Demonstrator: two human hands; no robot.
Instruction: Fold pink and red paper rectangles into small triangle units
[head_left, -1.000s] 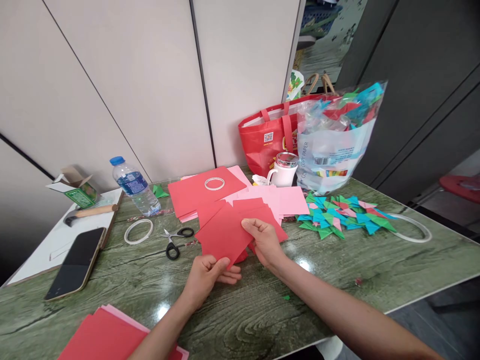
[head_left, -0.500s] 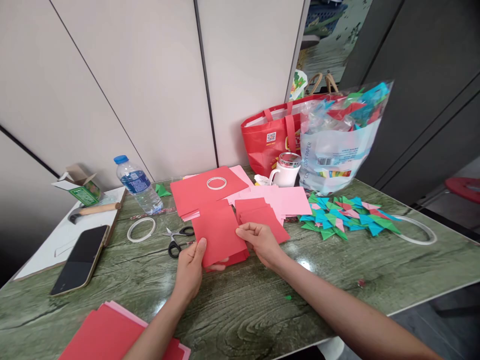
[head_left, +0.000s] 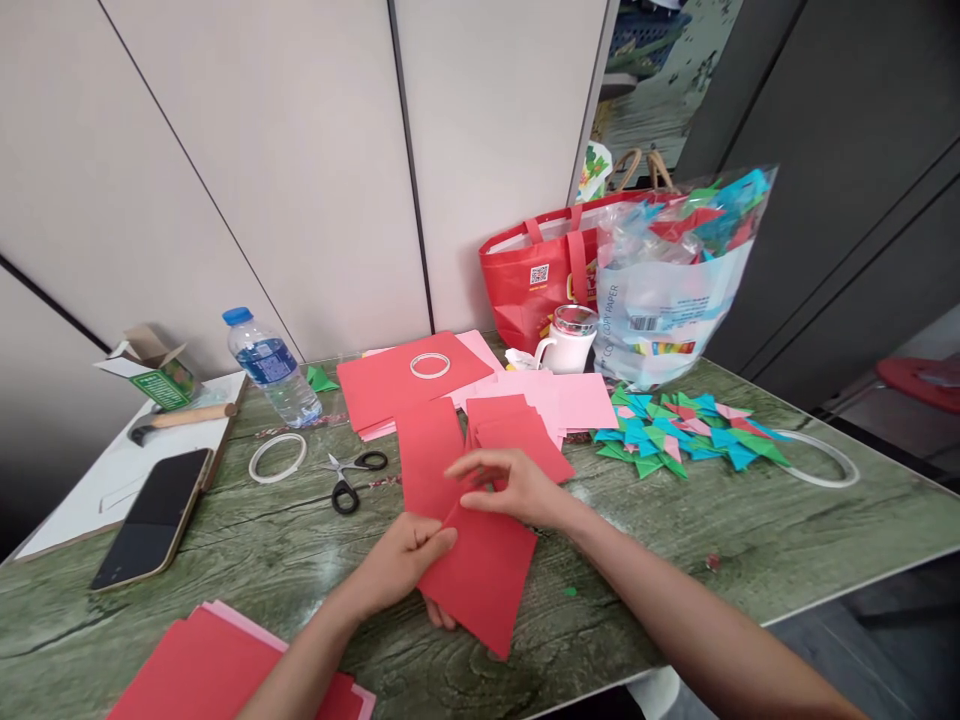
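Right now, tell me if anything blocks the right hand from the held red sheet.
Nothing visible does: the right hand is at the upper edge of the red sheet, which the left hand grips.

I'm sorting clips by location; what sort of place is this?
Probably an indoor craft table, home or workshop unclear: the left hand holds red paper, scissors lie nearby, and folded paper pieces lie on the right.

Water bottle [head_left: 271, 368], dark phone [head_left: 154, 520], hammer [head_left: 187, 419], white mug [head_left: 571, 349]
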